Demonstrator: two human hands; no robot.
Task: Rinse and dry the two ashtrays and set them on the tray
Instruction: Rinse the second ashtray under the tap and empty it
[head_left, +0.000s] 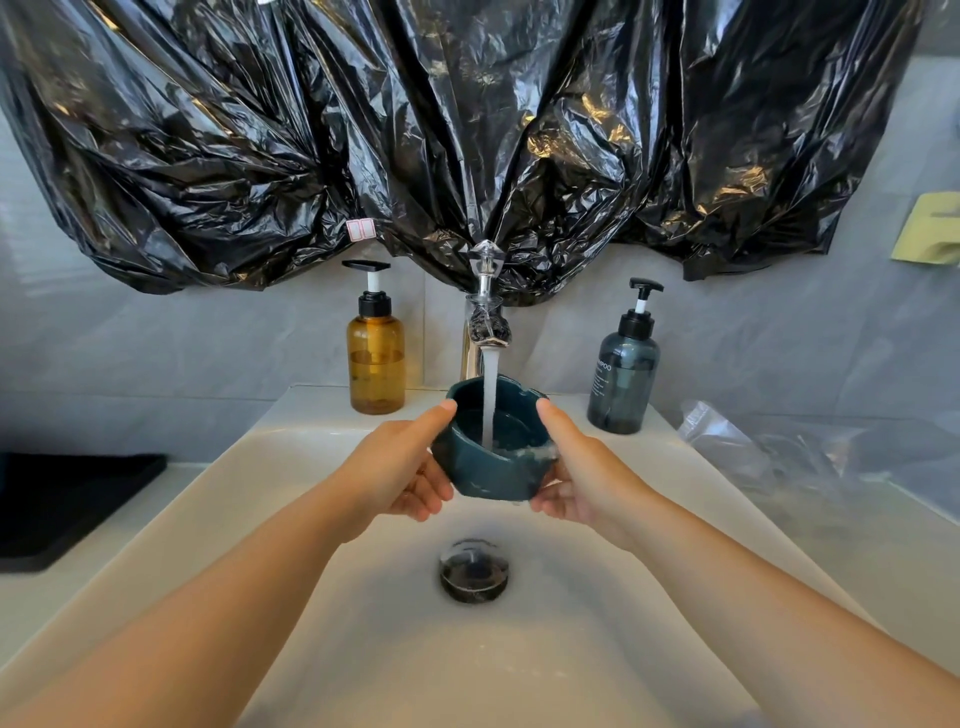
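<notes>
Before me grey wall (208, 338), upper part covered by crumpled black plastic sheet (467, 130), shiny with light. White sink (234, 467) below, drain (474, 570) in its middle. Chrome tap (485, 322) at back edge, clear knob on top. Amber pump bottle (375, 358) left of tap, grey-blue pump bottle (623, 379) right of it, both upright on rim. Clear plastic (779, 452) lies on counter (909, 545) at my right. Yellow thing (930, 228) on right wall.

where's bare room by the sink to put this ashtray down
Bare: the counter strip between the black tray and the sink, and the basin around the drain. Crowded: the back ledge, with amber bottle, tap and grey bottle; clear plastic covers the right counter. The left hand and right hand hold the ashtray.
</notes>
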